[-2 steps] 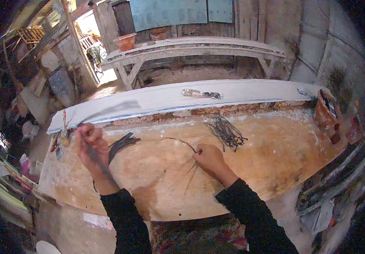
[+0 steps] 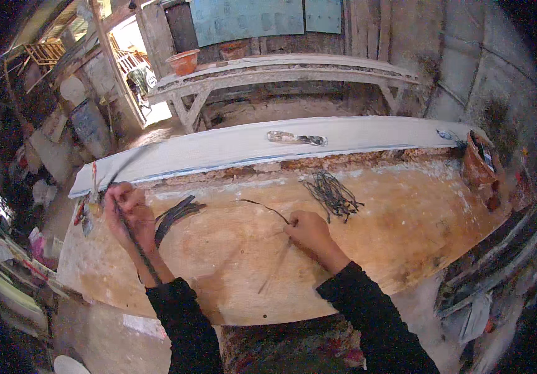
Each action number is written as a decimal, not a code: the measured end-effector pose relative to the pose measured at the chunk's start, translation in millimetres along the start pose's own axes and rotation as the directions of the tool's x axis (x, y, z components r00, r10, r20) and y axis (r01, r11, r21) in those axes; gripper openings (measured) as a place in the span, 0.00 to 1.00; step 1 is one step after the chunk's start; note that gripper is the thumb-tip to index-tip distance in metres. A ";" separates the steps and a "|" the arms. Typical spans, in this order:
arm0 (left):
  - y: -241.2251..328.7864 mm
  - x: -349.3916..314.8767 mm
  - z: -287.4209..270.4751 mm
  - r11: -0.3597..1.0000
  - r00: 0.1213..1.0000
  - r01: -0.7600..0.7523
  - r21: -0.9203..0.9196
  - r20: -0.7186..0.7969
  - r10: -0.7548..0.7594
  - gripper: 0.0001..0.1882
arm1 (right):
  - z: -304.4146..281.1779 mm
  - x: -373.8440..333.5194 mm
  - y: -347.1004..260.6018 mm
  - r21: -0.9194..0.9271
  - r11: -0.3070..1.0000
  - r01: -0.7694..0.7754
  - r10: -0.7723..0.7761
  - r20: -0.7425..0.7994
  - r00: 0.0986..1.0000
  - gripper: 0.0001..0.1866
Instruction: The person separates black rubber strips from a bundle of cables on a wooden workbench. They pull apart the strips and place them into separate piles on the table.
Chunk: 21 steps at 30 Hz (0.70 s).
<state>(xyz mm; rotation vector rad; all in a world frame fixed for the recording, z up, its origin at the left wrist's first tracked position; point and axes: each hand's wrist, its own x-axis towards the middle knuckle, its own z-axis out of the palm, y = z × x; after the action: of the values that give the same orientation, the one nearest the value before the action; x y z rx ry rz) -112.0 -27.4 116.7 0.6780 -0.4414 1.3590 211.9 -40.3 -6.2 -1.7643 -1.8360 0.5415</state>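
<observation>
My left hand (image 2: 130, 215), raised over the left side of the wooden board (image 2: 250, 274), is closed on a long dark strip (image 2: 133, 232). One end of that strip sticks up past the fingers, and the other hangs down along the wrist. My right hand (image 2: 311, 235) rests low over the middle of the board, pinching a thin, bent dark strip (image 2: 262, 206) that points left. Beside my left hand lies a bundle of flat dark strips (image 2: 178, 215). A loose heap of thin dark strips (image 2: 332, 197) sits beyond my right hand.
Along the board's far edge runs a white plank (image 2: 218, 148) with a putty-smeared tool (image 2: 296, 138) on it. An orange pot (image 2: 479, 161) holding things stands at the right end. Behind is a long bench (image 2: 293, 73) with another orange pot (image 2: 184, 62).
My left hand has shifted slightly left, and its strip has swung from a blur into a clearer line. My right hand has barely moved; its strip's free end lies a little higher.
</observation>
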 end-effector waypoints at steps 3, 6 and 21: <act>-1.4 -0.9 -5.9 0.985 0.999 -0.032 0.171 -0.026 0.037 0.11 | -6.0 3.3 2.8 0.011 0.996 -0.083 0.082 0.048 0.995 0.13; -17.8 -3.2 -9.0 0.928 0.980 0.110 0.357 -0.196 -0.041 0.10 | -4.5 5.5 2.0 0.029 0.993 -0.115 0.112 0.087 0.990 0.14; -166.2 -34.9 -64.6 0.418 0.653 0.739 0.529 -0.716 -0.247 0.04 | -0.8 7.8 -11.7 0.766 0.642 -0.033 -0.012 0.054 0.998 0.09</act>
<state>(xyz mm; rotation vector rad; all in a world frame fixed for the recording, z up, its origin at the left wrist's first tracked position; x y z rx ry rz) 38.7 -21.0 15.5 1.0010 0.9071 0.9918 203.3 -33.4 2.4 -1.1563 -1.2932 1.1825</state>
